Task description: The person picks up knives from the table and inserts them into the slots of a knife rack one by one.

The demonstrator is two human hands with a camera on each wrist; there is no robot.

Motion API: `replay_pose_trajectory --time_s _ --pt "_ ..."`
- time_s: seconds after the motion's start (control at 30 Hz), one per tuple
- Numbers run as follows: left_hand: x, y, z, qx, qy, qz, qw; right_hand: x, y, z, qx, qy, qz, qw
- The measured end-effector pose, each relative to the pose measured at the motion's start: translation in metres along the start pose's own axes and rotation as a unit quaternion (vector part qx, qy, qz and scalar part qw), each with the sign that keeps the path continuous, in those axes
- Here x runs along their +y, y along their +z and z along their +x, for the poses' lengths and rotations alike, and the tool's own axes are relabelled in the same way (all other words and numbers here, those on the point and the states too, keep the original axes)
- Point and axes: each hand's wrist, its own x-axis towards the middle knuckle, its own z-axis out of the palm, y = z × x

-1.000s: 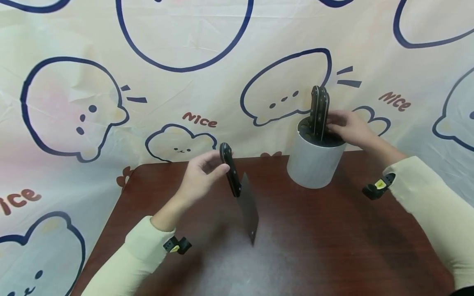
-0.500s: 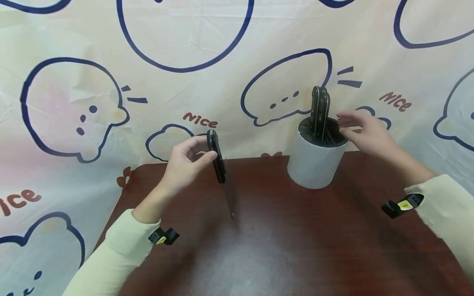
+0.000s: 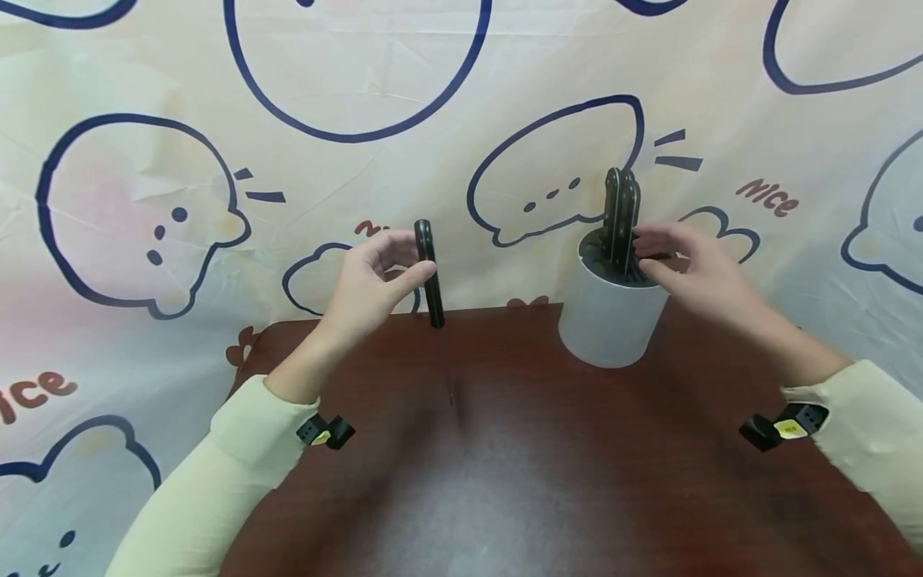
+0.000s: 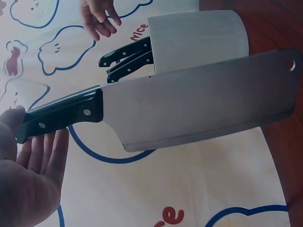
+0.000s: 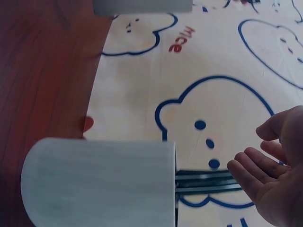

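Observation:
In my left hand (image 3: pixel 368 280) I grip a cleaver (image 4: pixel 199 104) by its black riveted handle, thumb on one side and fingers on the other. The blade hangs downward above the table and looks very thin, nearly edge-on, in the head view. A hole shows near the blade's far corner in the left wrist view. To the right stands a white cylindrical knife holder (image 3: pixel 613 328) with several black knife handles (image 3: pixel 622 220) sticking up from it. My right hand (image 3: pixel 695 260) is at its right rim, fingers loosely extended beside the handles and holding nothing.
The dark red-brown wooden table (image 3: pixel 519 465) carries the holder near its back edge. Behind it hangs a pale cloth backdrop (image 3: pixel 389 184) with blue cartoon outlines. A small black device sits at each sleeve cuff.
My left hand has moved up and slightly left with the cleaver, whose blade has turned edge-on. My right hand drew back from the holder, then came in again toward the handles.

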Motion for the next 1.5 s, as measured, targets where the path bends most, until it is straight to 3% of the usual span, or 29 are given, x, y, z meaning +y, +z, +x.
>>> replay_pose_trajectory --time_s 0.3,0.5,0.87,1.2,1.5 --pt "0.015 0.019 0.02 -0.023 -0.003 0.019 0.9996 -0.022 0.015 0.001 -0.009 -0.042 0.044 0.9981" --pt "0.023 0.035 0.031 -0.045 -0.001 0.013 0.9989 -0.036 0.028 0.002 -0.01 -0.057 0.067 0.9961" --pt "0.03 0.065 0.048 -0.057 0.006 -0.005 0.9983 -0.05 0.044 0.006 -0.007 -0.082 0.117 0.9897" --pt "0.031 0.085 0.056 -0.071 0.016 -0.02 0.9971 -0.054 0.061 0.012 0.007 -0.093 0.153 0.9838" --pt "0.035 0.097 0.058 -0.063 0.009 -0.027 0.9976 -0.052 0.07 0.014 0.033 -0.096 0.167 0.9807"
